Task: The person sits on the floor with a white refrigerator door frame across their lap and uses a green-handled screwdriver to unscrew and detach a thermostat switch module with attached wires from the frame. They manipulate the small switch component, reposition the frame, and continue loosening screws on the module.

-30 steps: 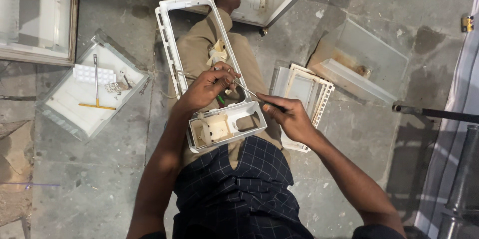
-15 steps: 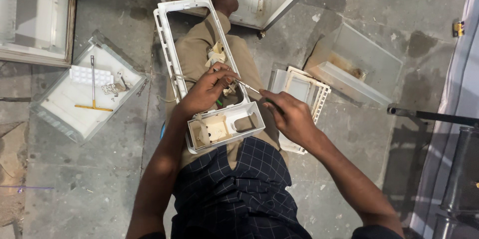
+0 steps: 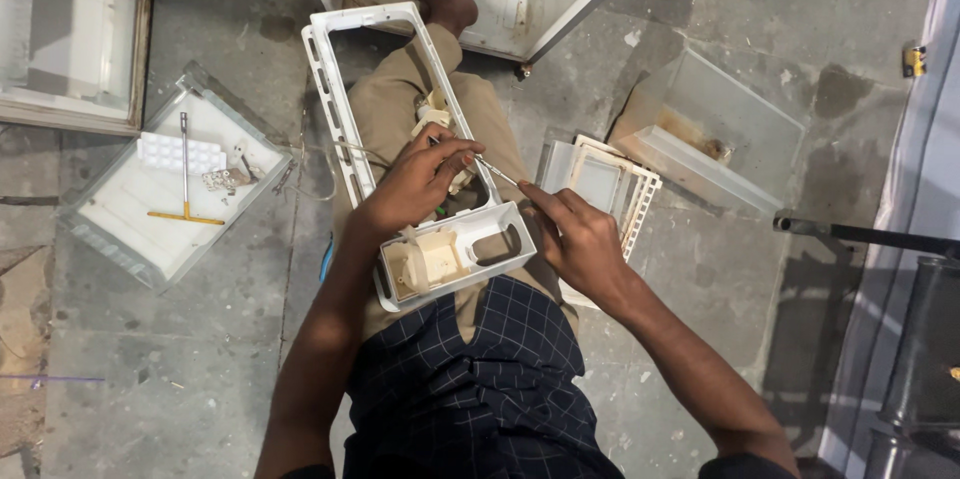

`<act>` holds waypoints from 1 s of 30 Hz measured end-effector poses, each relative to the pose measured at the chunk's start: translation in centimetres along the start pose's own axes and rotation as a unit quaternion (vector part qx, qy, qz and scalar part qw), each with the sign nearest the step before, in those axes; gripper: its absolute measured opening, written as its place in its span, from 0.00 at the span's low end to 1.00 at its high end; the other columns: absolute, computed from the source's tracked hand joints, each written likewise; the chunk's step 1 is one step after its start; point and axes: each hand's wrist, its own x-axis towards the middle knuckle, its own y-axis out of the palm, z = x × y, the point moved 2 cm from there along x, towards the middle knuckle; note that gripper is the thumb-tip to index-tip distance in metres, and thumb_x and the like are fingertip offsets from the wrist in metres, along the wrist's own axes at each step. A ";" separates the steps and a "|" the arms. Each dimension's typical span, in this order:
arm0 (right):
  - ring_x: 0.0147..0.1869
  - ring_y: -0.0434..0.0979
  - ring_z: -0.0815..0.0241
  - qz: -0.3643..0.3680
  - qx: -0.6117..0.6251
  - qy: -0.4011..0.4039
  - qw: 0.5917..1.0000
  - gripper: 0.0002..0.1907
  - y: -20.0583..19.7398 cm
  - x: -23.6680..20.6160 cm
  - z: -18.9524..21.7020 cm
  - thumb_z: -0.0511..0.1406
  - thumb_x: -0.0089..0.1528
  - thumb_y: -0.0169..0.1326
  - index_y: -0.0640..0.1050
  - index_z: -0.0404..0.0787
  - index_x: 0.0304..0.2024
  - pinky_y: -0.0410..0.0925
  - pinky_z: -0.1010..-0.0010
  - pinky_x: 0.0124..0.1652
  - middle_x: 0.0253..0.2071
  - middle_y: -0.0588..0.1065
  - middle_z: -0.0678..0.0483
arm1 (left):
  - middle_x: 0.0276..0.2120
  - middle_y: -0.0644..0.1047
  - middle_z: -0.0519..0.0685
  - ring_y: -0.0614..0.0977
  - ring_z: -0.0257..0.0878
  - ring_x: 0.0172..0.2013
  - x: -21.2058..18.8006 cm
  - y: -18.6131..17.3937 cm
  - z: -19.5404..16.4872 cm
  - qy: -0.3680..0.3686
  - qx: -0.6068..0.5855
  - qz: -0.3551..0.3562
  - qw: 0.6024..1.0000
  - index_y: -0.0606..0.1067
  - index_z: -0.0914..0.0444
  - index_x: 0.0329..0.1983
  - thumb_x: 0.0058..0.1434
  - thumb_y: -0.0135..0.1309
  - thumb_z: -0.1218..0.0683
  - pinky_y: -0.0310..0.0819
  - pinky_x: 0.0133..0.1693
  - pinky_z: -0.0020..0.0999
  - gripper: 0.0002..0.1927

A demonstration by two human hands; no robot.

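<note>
A long white plastic frame (image 3: 330, 104) lies along my outstretched leg, its near end a housing with a cream-coloured part (image 3: 430, 261) inside. My left hand (image 3: 415, 184) rests on the frame's middle, fingers curled over small cream pieces and wires. My right hand (image 3: 580, 239) grips a thin metal screwdriver (image 3: 497, 172) whose tip points into the frame beside my left fingers.
A clear tray (image 3: 110, 229) at left holds a white ice tray, a long screwdriver and small metal parts. A white grille panel (image 3: 620, 184) and a clear plastic bin (image 3: 715, 129) lie to the right. A white cabinet stands ahead, a dark metal bar at far right.
The screwdriver tip has moved a little closer to my left fingers, and my right hand has shifted slightly along with it. The frame stays on my leg.
</note>
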 end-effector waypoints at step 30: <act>0.37 0.82 0.46 0.035 0.136 0.159 0.977 0.25 0.9 2.1 6.3 0.28 0.65 0.53 0.73 0.42 0.65 0.73 0.58 0.41 0.37 0.78 0.40 | 0.45 0.74 0.54 0.83 0.44 0.42 -0.5 -1.1 -0.1 0.040 -0.021 -0.138 0.989 0.79 0.69 0.49 0.68 0.55 0.63 0.79 0.41 0.33 0.08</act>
